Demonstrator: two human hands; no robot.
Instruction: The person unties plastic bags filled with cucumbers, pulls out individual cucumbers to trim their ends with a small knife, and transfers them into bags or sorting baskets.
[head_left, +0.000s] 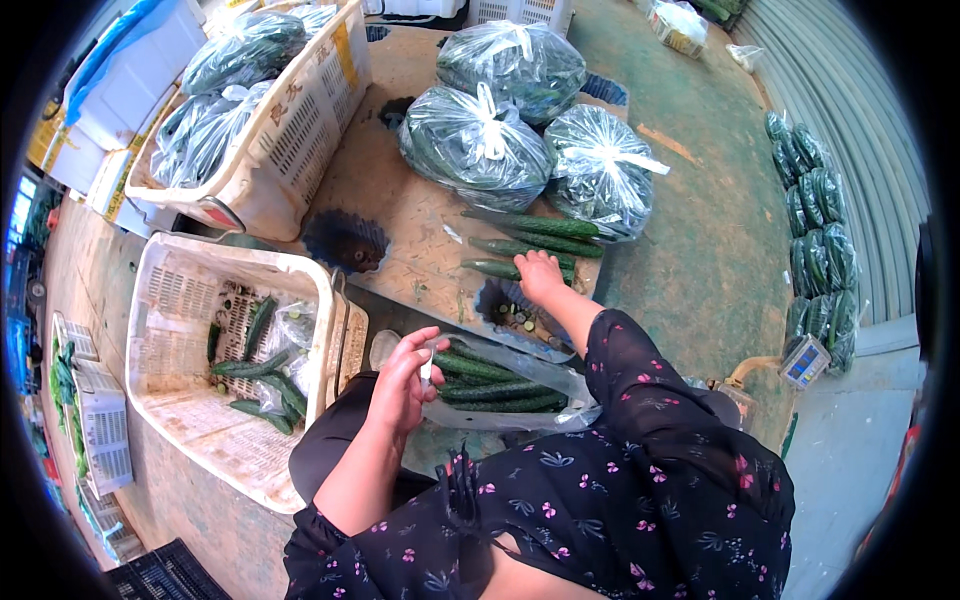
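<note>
My right hand (541, 276) reaches forward with its fingers closed over the nearest of several loose cucumbers (545, 243) on a worn brown pallet. My left hand (402, 380) is raised over my lap, its fingers pinched on a small white strip (427, 368) whose kind I cannot make out. Just below and between my hands lies an open clear plastic bag (572, 385) with several dark green cucumbers (490, 378) side by side in it. Three full, tied clear bags of cucumbers (478, 150) stand on the pallet beyond the loose ones.
Left of me a white crate (150, 350) holds a few cucumbers and plastic scraps. A second crate (300, 130) behind it is loaded with bagged cucumbers. Cut ends lie in a pallet hole (515, 312). A small scale display (804, 362) and stacked cucumber packs (825, 255) are at right.
</note>
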